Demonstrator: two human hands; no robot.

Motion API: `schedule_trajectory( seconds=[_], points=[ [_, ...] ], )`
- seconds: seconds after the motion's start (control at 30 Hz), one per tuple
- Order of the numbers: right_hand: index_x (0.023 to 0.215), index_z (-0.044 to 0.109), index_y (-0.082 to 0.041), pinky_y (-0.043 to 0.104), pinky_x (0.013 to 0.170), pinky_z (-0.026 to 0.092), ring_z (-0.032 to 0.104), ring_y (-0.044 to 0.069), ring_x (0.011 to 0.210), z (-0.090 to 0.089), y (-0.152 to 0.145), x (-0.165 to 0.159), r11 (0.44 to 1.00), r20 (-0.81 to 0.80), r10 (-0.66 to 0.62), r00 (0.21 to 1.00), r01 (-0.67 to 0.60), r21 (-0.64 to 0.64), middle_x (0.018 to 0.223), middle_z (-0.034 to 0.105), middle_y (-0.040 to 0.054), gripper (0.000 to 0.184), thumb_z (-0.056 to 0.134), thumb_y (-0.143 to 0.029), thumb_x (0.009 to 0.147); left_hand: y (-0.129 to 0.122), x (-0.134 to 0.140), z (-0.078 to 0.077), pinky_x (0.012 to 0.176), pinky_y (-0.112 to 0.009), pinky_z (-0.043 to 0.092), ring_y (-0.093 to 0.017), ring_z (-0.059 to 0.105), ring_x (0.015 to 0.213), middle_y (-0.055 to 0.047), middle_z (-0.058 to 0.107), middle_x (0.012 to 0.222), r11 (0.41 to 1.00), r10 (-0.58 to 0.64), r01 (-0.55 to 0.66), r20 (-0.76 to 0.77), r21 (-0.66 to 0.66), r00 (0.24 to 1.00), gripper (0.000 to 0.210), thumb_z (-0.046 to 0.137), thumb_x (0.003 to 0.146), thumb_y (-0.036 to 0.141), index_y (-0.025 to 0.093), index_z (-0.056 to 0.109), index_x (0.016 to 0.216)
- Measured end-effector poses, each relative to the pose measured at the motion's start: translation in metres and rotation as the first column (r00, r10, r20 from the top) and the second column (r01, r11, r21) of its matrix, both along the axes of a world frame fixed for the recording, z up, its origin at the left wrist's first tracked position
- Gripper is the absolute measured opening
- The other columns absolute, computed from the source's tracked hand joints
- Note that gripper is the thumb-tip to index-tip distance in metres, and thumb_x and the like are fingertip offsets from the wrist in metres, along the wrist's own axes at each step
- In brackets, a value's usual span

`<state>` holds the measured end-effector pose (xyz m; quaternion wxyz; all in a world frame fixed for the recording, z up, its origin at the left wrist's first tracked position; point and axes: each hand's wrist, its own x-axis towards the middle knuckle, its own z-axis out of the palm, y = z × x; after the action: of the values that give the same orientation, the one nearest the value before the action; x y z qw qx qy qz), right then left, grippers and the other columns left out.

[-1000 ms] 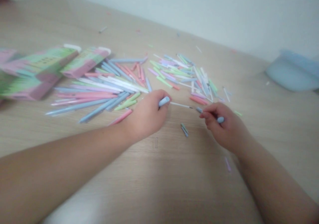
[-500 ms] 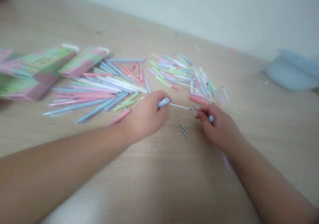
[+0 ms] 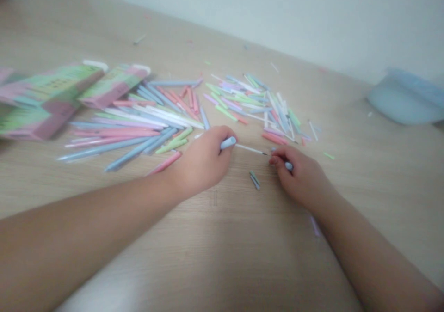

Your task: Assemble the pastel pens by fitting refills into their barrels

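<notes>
My left hand (image 3: pixel 207 164) is closed around a light blue pen barrel (image 3: pixel 228 142), whose end pokes out above the thumb. From its fingers a thin white refill (image 3: pixel 250 149) with a dark tip points toward my right hand (image 3: pixel 301 175). That hand pinches a small light blue pen piece (image 3: pixel 288 166), mostly hidden by the fingers. A small gap seems to separate the refill tip from the right fingertips. Below it, a short green and blue-grey piece (image 3: pixel 255 180) lies on the table.
Pastel pen barrels (image 3: pixel 138 122) lie heaped left of centre; a pile of short parts and thin sticks (image 3: pixel 256 101) spreads behind my hands. Pink-green boxes (image 3: pixel 58 85) stand at the left. A pale blue pouch (image 3: pixel 405 97) rests at right by the wall (image 3: pixel 277 16).
My right hand has shifted slightly left, toward the refill tip, and the blue piece in it has moved along. The left hand holds nearly still.
</notes>
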<state>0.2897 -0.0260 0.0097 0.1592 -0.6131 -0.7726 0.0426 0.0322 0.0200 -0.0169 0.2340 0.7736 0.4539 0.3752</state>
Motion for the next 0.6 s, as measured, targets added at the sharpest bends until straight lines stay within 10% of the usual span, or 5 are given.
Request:
schedule_trajectory(
  seconds=[0.6],
  points=[
    [0.100,0.066,-0.022,0.034,0.071,0.044,0.066,0.024,0.082,0.0028,-0.0011,-0.0017,0.999,0.002,0.043,0.999,-0.043,-0.032,0.091,0.074,0.0066,0.014,0.053,-0.027,0.100,-0.0024,-0.0002,0.0033,0.084,-0.034,0.051,-0.022,0.066,0.093,-0.002,0.072,0.098,1.000,0.000,0.000,-0.027,-0.011,1.000,0.014,0.053,0.096,0.027,0.024,0.065,0.101]
  ],
)
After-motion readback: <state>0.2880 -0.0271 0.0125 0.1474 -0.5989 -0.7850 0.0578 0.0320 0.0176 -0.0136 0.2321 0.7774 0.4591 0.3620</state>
